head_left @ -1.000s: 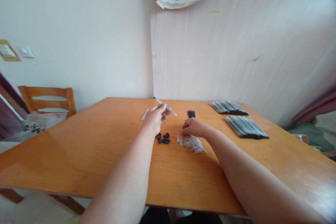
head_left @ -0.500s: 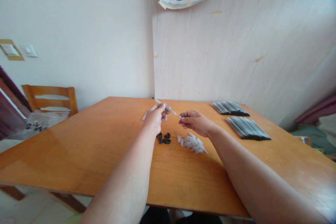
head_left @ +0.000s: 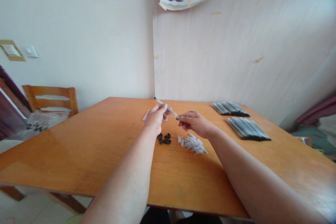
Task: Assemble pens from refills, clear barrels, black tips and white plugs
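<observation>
My left hand (head_left: 159, 114) is closed round a slim translucent pen (head_left: 172, 111), which slants down to the right. Its black end (head_left: 155, 98) sticks out beyond the hand towards the wall. At the pen's other end, the fingertips of my right hand (head_left: 193, 122) are pinched on a small translucent pen cap, mostly hidden by the fingers. Below my hands lie a loose group of small black plugs (head_left: 165, 139) and a heap of whitish translucent caps (head_left: 194, 144). A white flat item (head_left: 145, 115) lies partly behind my left hand.
Two rows of pens, a far one (head_left: 231, 107) and a nearer one (head_left: 248, 127), lie on the right of the wooden table (head_left: 110, 147). A wooden chair (head_left: 49, 92) with a clear plastic bag (head_left: 39, 124) stands at left. The wall (head_left: 118, 42) borders the table's back.
My right fingertips have moved slightly left onto the pen's near end, closing the small gap between them. The pen has shifted slightly right in my left hand.
</observation>
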The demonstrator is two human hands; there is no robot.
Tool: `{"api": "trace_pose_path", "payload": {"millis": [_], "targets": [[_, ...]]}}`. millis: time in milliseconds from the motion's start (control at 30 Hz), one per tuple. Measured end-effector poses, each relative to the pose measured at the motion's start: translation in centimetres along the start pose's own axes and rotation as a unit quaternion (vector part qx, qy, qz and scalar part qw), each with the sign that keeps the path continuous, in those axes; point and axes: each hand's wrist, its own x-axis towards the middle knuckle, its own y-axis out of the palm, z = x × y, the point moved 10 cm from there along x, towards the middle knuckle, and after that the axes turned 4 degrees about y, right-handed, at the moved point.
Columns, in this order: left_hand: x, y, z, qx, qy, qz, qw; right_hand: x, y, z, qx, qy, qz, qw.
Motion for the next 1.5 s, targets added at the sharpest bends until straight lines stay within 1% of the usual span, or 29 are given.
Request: {"api": "trace_pose_path", "payload": {"millis": [267, 433, 567, 767, 933, 1067, 1200, 1300, 1367, 1433, 1500], "targets": [[-0.2, 0.8, 0.3, 0.012, -0.001, 0.024, 1.0, -0.2, 0.4, 0.6, 0.013, -0.006, -0.018, 1.0], [-0.4, 0.7, 0.4, 0.029, 0.005, 0.003, 1.0, -0.3, 0.5, 1.0, 0.012, -0.012, -0.035, 0.999], [-0.6, 1.2, 0.4, 0.029, 0.011, 0.007, 0.999, -0.1, 0.2, 1.1, -0.009, -0.021, -0.055, 0.998], [-0.7, 1.6, 0.6, 0.019, 0.024, -0.011, 0.999, 0.0, 0.0, 1.6, -0.017, -0.046, -0.084, 0.995], [-0.8, 2.0, 0.9, 0.017, 0.023, -0.008, 1.0, -0.4, -0.1, 2.0, -0.031, -0.037, -0.086, 0.995], [-1.1, 2.4, 1.0, 0.002, 0.013, 0.0, 1.0, -0.5, -0.2, 2.2, -0.017, -0.043, -0.083, 0.995], [-1.2, 2.4, 0.8, 0.011, 0.015, -0.001, 1.0, -0.3, -0.1, 2.0, -0.017, -0.039, -0.082, 0.996], [-1.2, 2.3, 0.6, 0.026, 0.024, -0.002, 0.999, -0.1, 0.3, 1.4, -0.043, -0.014, -0.061, 0.997], [-1.2, 2.3, 0.4, 0.035, 0.035, 0.0, 0.999, 0.0, 0.4, 1.4, -0.083, -0.004, -0.052, 0.995], [-1.2, 2.3, 0.1, 0.056, 0.055, 0.001, 0.997, 0.0, -0.2, 2.0, -0.138, -0.006, -0.073, 0.988], [-1.3, 2.3, -0.4, 0.099, 0.091, 0.005, 0.991, -0.2, -1.4, 3.1, -0.182, -0.012, -0.127, 0.975]]}}
